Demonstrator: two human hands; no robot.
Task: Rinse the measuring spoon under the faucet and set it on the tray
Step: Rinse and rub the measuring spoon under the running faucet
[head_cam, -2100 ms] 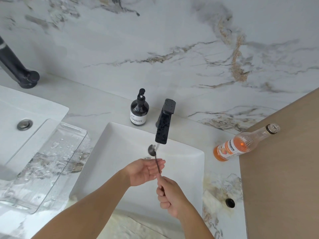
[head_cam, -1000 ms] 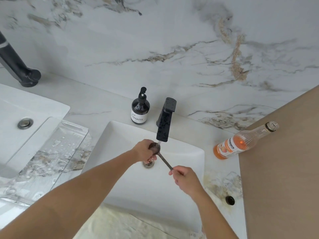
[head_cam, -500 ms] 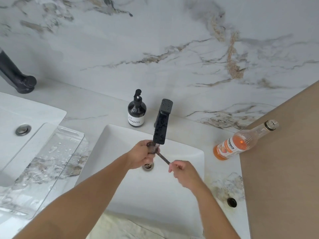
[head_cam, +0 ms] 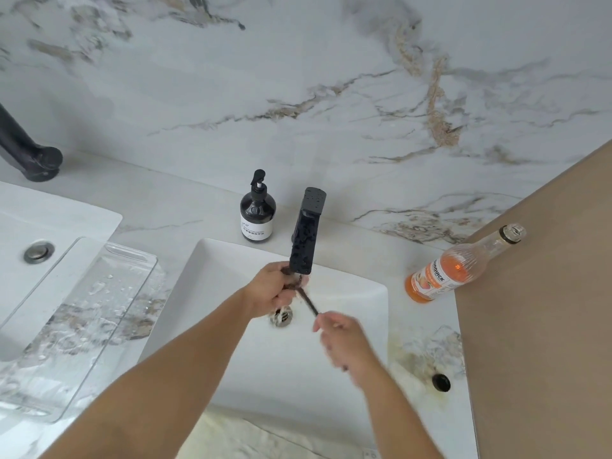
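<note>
A dark long-handled measuring spoon (head_cam: 308, 301) lies over the white sink (head_cam: 351, 293), its bowl right under the spout of the black faucet (head_cam: 306, 236). My left hand (head_cam: 273, 291) wraps around the spoon's bowl beneath the spout, and the bowl is mostly hidden by its fingers. My right hand (head_cam: 344, 339), blurred, pinches the end of the handle lower right. Water splashes at the drain (head_cam: 281, 316). The clear plastic tray (head_cam: 76, 326), wet with drops, lies on the counter to the left of the sink.
A dark soap pump bottle (head_cam: 257, 210) stands behind the sink, left of the faucet. An orange drink bottle (head_cam: 457, 266) lies on the counter at the right, beside a tan panel (head_cam: 543, 309). A second sink (head_cam: 39, 233) and black faucet base (head_cam: 36, 160) are at far left.
My left hand went from beside the handle up to the spoon's bowl under the spout. The spoon tilted from upright to slanted, and my right hand slid lower right along the handle.
</note>
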